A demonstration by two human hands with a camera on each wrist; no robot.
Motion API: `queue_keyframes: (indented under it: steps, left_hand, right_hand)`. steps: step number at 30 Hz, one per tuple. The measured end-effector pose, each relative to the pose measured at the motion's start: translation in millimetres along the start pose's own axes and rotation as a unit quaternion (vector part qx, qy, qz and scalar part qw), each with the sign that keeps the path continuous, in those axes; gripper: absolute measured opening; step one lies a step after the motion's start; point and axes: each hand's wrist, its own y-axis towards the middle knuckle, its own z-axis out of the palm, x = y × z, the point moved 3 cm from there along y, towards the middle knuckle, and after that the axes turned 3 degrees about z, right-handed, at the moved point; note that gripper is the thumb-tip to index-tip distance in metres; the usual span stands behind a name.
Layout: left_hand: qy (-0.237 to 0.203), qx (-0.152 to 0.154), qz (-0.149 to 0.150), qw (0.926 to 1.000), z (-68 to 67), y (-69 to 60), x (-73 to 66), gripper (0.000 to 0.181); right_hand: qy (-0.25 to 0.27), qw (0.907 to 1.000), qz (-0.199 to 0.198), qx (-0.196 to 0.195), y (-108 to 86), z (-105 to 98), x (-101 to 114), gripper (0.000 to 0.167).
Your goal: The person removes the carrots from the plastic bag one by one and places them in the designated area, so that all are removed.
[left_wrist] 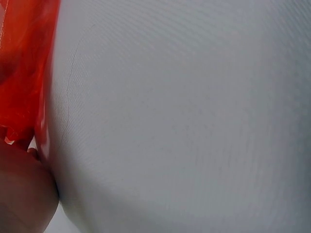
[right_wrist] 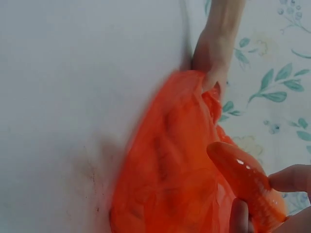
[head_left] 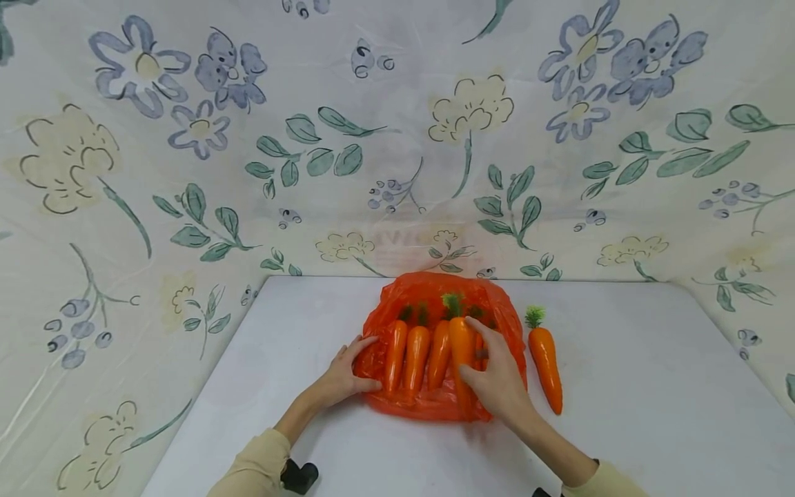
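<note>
An orange-red plastic bag [head_left: 428, 407] lies on the table with several carrots in its opening, among them one at the left [head_left: 395, 355]. My right hand [head_left: 502, 376] pinches a carrot [head_left: 462, 348] between thumb and fingers over the bag's right part; in the right wrist view that carrot [right_wrist: 243, 182] is tilted above the bag [right_wrist: 165, 160]. At the bag's left edge, my left hand [head_left: 340, 376] holds the side of the bag with spread, bent fingers. In the left wrist view only part of that hand [left_wrist: 24, 189] shows beside the red plastic [left_wrist: 24, 73].
Another carrot [head_left: 546, 369] with a green top lies on the white table [head_left: 633, 386], right of the bag. A flower-patterned cloth [head_left: 397, 138] rises behind and at both sides. A black object [head_left: 300, 476] is by the left sleeve.
</note>
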Motion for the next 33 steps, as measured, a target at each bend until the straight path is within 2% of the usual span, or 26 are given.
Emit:
queue_keyframes:
  steps: [4, 8, 12, 18, 33]
  left_hand:
    - [-0.001, -0.001, 0.0, 1.0, -0.2, -0.1, 1.9, 0.086]
    - [0.001, -0.004, -0.001, 1.0, 0.6, 0.7, 3.8, 0.087]
    - [0.004, -0.006, -0.004, 1.0, 1.0, 0.7, 4.2, 0.087]
    - [0.004, -0.007, -0.005, 1.0, 1.4, 1.0, 4.0, 0.087]
    - [0.001, -0.007, -0.009, 0.9999, 2.4, 1.1, 3.0, 0.087]
  right_hand:
    - [0.007, 1.0, 0.0, -0.002, -2.4, -4, 0, 0.071]
    - [-0.004, 0.9998, 0.017, -0.01, -1.9, -13, -1, 0.072]
    - [0.009, 0.9995, 0.031, -0.005, -4.0, -25, -2, 0.071]
    - [0.014, 0.9987, 0.048, 0.004, -8.3, -35, -13, 0.07]
    - [0.016, 0.999, 0.04, -0.01, -11.8, -66, -24, 0.071]
